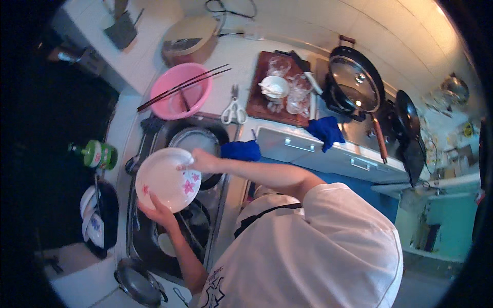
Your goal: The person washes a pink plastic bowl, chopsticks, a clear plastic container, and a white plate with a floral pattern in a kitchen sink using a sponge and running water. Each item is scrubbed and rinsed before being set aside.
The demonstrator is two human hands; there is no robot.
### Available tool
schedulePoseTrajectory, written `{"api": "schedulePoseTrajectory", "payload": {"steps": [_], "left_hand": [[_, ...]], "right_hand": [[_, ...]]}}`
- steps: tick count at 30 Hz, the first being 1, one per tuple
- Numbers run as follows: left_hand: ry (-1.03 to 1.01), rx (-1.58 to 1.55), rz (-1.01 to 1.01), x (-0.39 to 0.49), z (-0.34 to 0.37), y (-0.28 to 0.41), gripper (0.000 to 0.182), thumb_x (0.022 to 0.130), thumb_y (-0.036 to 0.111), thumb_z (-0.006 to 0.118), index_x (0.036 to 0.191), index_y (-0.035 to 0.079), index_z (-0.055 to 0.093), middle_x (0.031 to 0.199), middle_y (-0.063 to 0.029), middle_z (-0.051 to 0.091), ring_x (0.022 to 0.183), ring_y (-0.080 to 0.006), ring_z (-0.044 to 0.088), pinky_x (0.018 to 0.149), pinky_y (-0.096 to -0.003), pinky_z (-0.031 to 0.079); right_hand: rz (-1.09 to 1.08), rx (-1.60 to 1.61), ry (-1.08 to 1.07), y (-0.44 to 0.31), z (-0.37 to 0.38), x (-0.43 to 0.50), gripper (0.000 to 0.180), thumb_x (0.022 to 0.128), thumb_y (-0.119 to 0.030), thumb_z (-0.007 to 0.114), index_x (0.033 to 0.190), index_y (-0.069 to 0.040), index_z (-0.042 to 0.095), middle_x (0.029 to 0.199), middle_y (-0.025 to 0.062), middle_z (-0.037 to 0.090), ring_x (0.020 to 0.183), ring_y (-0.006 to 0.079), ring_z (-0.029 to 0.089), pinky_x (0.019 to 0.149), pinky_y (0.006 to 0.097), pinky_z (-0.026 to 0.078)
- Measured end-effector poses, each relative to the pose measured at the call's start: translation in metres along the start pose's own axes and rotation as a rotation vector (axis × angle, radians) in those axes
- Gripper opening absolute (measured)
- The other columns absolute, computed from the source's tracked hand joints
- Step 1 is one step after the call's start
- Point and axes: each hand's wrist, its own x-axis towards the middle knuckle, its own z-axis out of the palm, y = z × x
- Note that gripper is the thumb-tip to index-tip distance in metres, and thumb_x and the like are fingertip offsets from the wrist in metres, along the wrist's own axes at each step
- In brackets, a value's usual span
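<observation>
Both hands hold a white plate with pink flowers, tilted over the sink. My left hand grips its lower rim, thumb on the plate's face. My right hand grips the upper right rim, with part of the fingers over the face. Behind the plate, a round metal pan or basin sits in the sink, partly hidden. A pale round dish lies lower in the sink beside my left forearm. A blue cloth hangs at the sink's edge near my right wrist.
A pink basin with long chopsticks across it stands above the sink, near white-handled scissors. A red-brown cutting board carries a bowl and clear plastic. A lidded wok is on the stove. A green bottle and a dark dish holder stand left.
</observation>
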Motion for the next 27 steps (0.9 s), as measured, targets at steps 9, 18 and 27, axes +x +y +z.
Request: {"api": "schedulePoseTrajectory", "payload": {"steps": [9,18,27], "left_hand": [[-0.034,0.373,0.726,0.072,-0.130,0.069,0.027,0.084,0.014,0.067,0.105,0.001,0.056,0.093,-0.0150,0.066,0.081,-0.0329,0.065,0.071,-0.0402,0.050],[0.196,-1.099,0.090,0.071,-0.063,0.031,0.029,0.091,0.024,0.050,0.097,-0.001,0.062,0.102,-0.0198,0.063,0.096,-0.0306,0.060,0.086,-0.0412,0.049],[-0.174,-0.874,-0.941,0.025,-0.056,0.025,0.036,0.094,0.034,0.049,0.105,0.002,0.061,0.093,-0.0068,0.063,0.081,-0.0142,0.058,0.074,-0.0299,0.046]], "right_hand": [[-0.700,-0.330,-0.002,-0.145,-0.014,-0.017,0.032,0.075,-0.030,0.072,0.089,-0.002,0.065,0.075,0.0182,0.062,0.067,0.0338,0.061,0.059,0.0378,0.048],[-1.440,-0.462,0.467,-0.148,0.019,-0.031,0.037,0.059,-0.009,0.068,0.096,-0.007,0.068,0.080,0.0034,0.060,0.071,0.0203,0.058,0.057,0.0336,0.044],[-1.540,-0.872,-0.103,-0.113,-0.010,-0.027,0.037,0.070,-0.019,0.067,0.107,-0.022,0.066,0.110,0.0063,0.065,0.107,0.0246,0.060,0.094,0.0383,0.047]]}}
